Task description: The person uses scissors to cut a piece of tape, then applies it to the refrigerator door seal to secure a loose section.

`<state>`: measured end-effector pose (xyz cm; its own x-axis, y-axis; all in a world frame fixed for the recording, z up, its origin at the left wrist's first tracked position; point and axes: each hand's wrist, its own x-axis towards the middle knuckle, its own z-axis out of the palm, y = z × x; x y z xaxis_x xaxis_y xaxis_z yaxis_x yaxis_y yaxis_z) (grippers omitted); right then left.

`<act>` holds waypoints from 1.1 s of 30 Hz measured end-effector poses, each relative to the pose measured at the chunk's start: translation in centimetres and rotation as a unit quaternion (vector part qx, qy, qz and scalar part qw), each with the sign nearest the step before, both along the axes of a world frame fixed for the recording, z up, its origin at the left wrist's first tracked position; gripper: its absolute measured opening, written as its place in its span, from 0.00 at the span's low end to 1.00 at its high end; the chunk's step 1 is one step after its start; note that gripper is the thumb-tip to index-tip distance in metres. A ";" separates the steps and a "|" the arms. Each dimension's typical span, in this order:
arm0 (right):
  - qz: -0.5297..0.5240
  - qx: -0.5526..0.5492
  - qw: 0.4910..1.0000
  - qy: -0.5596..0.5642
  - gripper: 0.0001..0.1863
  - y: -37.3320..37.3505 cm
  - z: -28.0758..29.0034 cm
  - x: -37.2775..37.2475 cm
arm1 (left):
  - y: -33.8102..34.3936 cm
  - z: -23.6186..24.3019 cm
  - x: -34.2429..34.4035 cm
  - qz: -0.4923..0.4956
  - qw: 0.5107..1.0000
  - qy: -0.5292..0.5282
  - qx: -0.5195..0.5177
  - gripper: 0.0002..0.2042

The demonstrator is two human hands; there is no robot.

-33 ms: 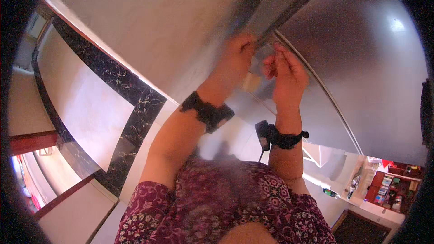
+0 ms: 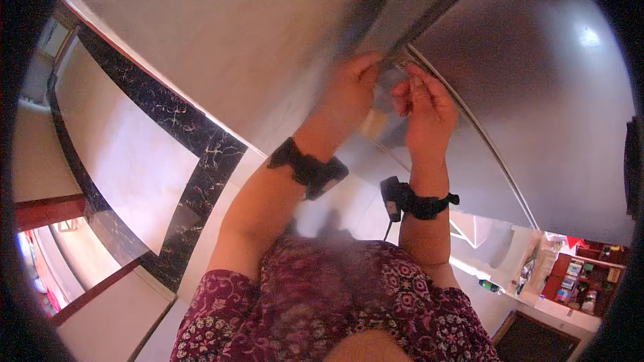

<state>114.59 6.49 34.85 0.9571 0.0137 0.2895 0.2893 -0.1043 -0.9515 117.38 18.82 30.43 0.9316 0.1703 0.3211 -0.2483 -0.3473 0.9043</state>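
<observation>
Both my hands are raised at the edge of a grey, shiny door-like panel [image 2: 537, 114] with a pale edge strip [image 2: 479, 124]. My left hand [image 2: 349, 90] is closed, its thumb and forefinger pointing toward the strip's upper end. Close on its right, my right hand [image 2: 429, 107] pinches with its fingertips against the strip. A small, pale, glassy-looking patch shows between the hands, too blurred to name. What either hand holds, if anything, cannot be made out. Below them is a blurred yellowish block [image 2: 373, 123]. Each wrist wears a black strap with a small box.
A large beige wall [image 2: 221, 40] fills the upper left, with a dark marbled border [image 2: 161, 104] around pale floor tiles [image 2: 134, 154]. At the lower right stands a reddish-brown shelf [image 2: 578, 281] with small goods. A dark mat-like rectangle [image 2: 537, 338] lies near it.
My left hand has shifted slightly, its thumb and forefinger now reaching further right toward the strip. My right hand has barely moved.
</observation>
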 end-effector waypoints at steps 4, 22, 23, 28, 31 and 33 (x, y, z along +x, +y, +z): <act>0.002 -0.019 1.000 -0.010 0.12 0.0 -0.3 0.2 | -1.2 -0.4 -1.1 0.004 0.997 -0.075 -0.013 0.14; -0.037 -0.190 0.972 -0.135 0.11 -3.0 -3.0 -1.5 | -0.9 0.6 -1.3 -0.038 0.995 -0.011 -0.089 0.21; -0.038 -0.191 0.971 -0.136 0.11 -3.3 -3.6 -1.9 | -0.9 0.9 -1.2 -0.038 0.995 -0.012 -0.090 0.21; 0.068 -0.328 0.928 -0.163 0.17 -3.1 -4.7 -4.0 | -0.9 1.1 -0.8 -0.058 0.990 0.045 -0.123 0.18; 0.128 -0.315 0.940 -0.008 0.18 -3.1 -5.5 -4.0 | -0.3 0.2 0.0 -0.140 0.973 0.082 -0.162 0.16; 0.131 -0.292 0.947 -0.012 0.14 -3.2 -4.8 -5.0 | -0.1 -0.6 -0.8 -0.116 0.966 0.144 -0.182 0.20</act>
